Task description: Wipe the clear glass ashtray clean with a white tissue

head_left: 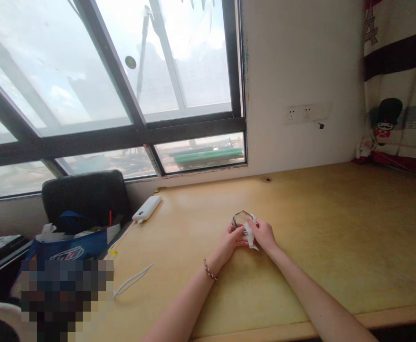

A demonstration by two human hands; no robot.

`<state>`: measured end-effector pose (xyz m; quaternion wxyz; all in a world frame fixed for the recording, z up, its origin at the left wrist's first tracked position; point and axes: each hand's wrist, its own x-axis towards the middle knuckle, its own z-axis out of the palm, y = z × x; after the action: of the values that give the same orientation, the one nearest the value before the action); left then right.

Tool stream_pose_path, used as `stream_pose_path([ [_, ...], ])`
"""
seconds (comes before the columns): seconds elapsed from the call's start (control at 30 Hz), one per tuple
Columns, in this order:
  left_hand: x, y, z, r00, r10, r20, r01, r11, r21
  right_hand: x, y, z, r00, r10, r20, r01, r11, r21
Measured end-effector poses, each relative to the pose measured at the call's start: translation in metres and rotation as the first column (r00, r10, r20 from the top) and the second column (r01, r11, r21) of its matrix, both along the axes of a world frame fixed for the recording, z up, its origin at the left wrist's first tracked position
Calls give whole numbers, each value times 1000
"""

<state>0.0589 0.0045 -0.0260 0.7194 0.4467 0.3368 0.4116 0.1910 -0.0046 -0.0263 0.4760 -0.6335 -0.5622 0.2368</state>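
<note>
Left hand (pixel 232 241): fingers clamped on a thin dark frame, looks like glasses (pixel 242 213). Right hand (pixel 265 233): thumb and fingers pinched together on a white sheet (pixel 250 232), pressed against the frame; tissue or cloth, can't tell which. Glasses sit between both sets of fingers, upper rim poking out past the fingertips. Lower part is hidden by fingers and sheet. Sheet hangs down between the hands, loose end toward the wearer. Both hands are low over the surface (pixel 336 228); can't tell if they touch it.

Braided bracelet (pixel 210 270) on the left wrist, just behind those fingers. White cable loop (pixel 133 279) on the surface, left of the fingers and closer to the wearer. White power bank (pixel 147 208) left of and beyond the fingers, at the surface's left edge, cable plugged into its near end. Blue bag (pixel 76 247) farther left, off the surface, partly behind a pixelated patch. Black chair back (pixel 87 194) behind the bag.

Straight past the fingers, slightly right: small cable hole (pixel 266 179) near the surface's back edge. Wall sockets (pixel 299 113) above and right of that. Patterned curtain (pixel 400 80) far right. Window (pixel 190 122) beyond the fingers, up left; green pipes (pixel 208 156) outside.
</note>
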Motion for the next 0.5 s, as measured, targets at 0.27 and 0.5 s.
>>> stream_pose_path([
  [0.27,-6,5,-4,989,19,145,-1,992,-126,6,-4,15,991,-20,-132,9,996,-84],
  [0.5,-13,11,-8,934,128,335,-60,976,-207,2,-48,56,983,-143,111,98,936,338],
])
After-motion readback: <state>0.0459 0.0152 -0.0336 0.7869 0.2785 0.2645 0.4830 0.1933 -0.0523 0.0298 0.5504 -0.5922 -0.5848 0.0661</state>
